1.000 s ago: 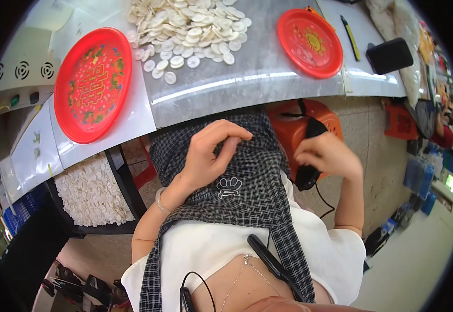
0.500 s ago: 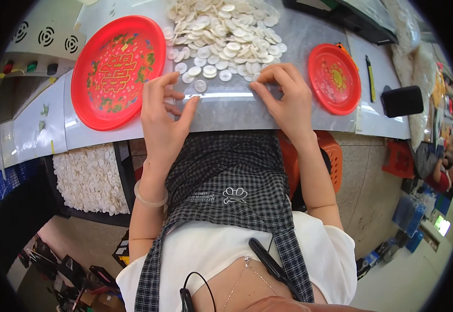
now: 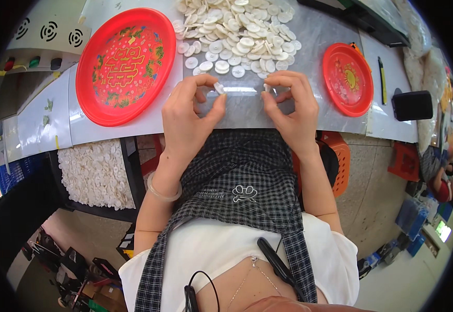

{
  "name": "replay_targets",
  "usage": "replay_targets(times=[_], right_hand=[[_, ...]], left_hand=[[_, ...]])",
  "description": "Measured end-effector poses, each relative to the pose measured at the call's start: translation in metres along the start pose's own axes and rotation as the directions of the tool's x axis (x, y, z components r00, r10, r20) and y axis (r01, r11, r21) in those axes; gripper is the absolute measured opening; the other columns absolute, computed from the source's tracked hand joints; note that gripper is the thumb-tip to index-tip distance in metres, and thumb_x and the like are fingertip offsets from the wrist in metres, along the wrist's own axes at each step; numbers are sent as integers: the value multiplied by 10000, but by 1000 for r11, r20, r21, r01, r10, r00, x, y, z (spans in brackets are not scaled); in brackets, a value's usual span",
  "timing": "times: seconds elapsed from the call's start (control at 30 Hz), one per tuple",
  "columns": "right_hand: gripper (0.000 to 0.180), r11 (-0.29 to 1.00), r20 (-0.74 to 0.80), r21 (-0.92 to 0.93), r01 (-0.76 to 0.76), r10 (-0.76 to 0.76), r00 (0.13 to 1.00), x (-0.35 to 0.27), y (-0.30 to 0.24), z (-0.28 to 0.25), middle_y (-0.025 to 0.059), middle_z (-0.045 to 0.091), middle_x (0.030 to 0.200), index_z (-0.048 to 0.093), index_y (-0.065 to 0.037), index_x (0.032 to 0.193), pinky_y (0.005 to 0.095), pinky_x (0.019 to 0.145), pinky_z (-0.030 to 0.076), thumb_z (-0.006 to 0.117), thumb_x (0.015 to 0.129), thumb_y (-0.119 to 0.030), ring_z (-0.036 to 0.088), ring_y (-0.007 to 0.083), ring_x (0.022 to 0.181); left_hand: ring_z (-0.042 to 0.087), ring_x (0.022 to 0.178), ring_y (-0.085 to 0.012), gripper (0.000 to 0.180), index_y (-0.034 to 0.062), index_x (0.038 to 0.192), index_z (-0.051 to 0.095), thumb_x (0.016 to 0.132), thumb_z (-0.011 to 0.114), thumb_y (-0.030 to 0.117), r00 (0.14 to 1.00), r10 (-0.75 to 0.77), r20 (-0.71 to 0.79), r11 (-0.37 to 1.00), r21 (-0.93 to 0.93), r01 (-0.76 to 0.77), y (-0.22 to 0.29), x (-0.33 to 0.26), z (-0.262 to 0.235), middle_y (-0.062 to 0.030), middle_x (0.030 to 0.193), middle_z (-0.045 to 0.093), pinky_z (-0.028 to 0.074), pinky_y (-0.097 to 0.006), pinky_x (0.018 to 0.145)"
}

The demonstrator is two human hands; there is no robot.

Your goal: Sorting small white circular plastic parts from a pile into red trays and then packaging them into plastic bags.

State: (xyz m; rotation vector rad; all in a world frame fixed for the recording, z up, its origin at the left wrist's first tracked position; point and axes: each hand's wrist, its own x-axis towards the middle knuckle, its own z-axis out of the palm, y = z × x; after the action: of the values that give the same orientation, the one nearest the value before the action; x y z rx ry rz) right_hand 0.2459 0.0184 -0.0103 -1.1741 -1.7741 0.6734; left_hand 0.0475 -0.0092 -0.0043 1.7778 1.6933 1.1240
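My left hand [image 3: 191, 120] pinches a small white round disc [image 3: 219, 88] between thumb and fingers, just above the grey table top [image 3: 242, 112]. My right hand [image 3: 291, 110] pinches another small white piece [image 3: 265, 87] edge-on at the same height. Both hands hover at the near edge of a big heap of white round discs [image 3: 239, 28] spread over the table. A large red plate [image 3: 125, 62] with a gold pattern lies left of my left hand. A smaller red plate [image 3: 348, 78] lies right of my right hand.
A black box-shaped object [image 3: 412, 105] and a yellow-handled tool [image 3: 382, 78] lie beyond the small plate. A bin of white discs [image 3: 96, 174] sits under the table at left. An orange stool [image 3: 337, 161] is under me. A white panel with coloured buttons [image 3: 34, 54] stands at far left.
My hands rose from my lap to the table edge, reached the heap of discs, and now each pinches one white piece. The view has tilted closer to the table.
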Motion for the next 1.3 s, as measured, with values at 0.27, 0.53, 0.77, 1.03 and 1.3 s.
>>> replay_targets(times=[0.27, 0.53, 0.77, 1.03, 1.3], right_hand=[[325, 991, 123, 127, -31, 15, 992, -2, -6, 8, 78, 609, 1076, 631, -42, 1055, 234, 688, 500, 696, 751, 56, 603, 133, 892], [388, 927, 225, 342, -151, 75, 972, -5, -2, 10, 72, 612, 1104, 572, -9, 1133, 240, 772, 490, 707, 774, 45, 604, 137, 978], [453, 920, 261, 356, -163, 70, 963, -5, -1, 8, 91, 631, 1101, 531, -8, 1180, 252, 809, 490, 720, 771, 43, 606, 143, 998], [533, 907, 274, 385, -174, 68, 959, -4, 0, 8, 99, 632, 1100, 490, -14, 1232, 251, 810, 487, 736, 763, 40, 608, 136, 973], [579, 905, 265, 390, -172, 68, 962, -4, 1, 9, 99, 626, 1105, 465, -19, 1267, 245, 799, 489, 747, 763, 27, 608, 128, 954]], left_hand=[[474, 703, -117, 310, 35, 979, 647, 686, 737, -7, 999, -2, 49, 986, -165, 10, 3, -8, 2, -30, 851, 557, 414, -238, 647], [484, 705, -119, 411, 85, 1101, 698, 699, 726, 4, 994, 71, 88, 995, -75, -64, 1, -11, 4, -34, 860, 553, 420, -243, 613], [535, 742, -185, 433, 51, 1109, 684, 679, 728, 31, 992, 64, 112, 996, -63, -58, 1, -13, 5, -71, 857, 525, 460, -301, 626], [489, 692, -126, 430, 65, 1119, 687, 697, 720, -9, 990, 76, 115, 996, -46, -71, 0, -14, 6, -43, 866, 546, 429, -248, 596], [492, 710, -133, 419, 63, 1109, 687, 698, 722, -11, 988, 87, 126, 996, -20, -85, 0, -14, 7, -39, 877, 543, 424, -252, 599]])
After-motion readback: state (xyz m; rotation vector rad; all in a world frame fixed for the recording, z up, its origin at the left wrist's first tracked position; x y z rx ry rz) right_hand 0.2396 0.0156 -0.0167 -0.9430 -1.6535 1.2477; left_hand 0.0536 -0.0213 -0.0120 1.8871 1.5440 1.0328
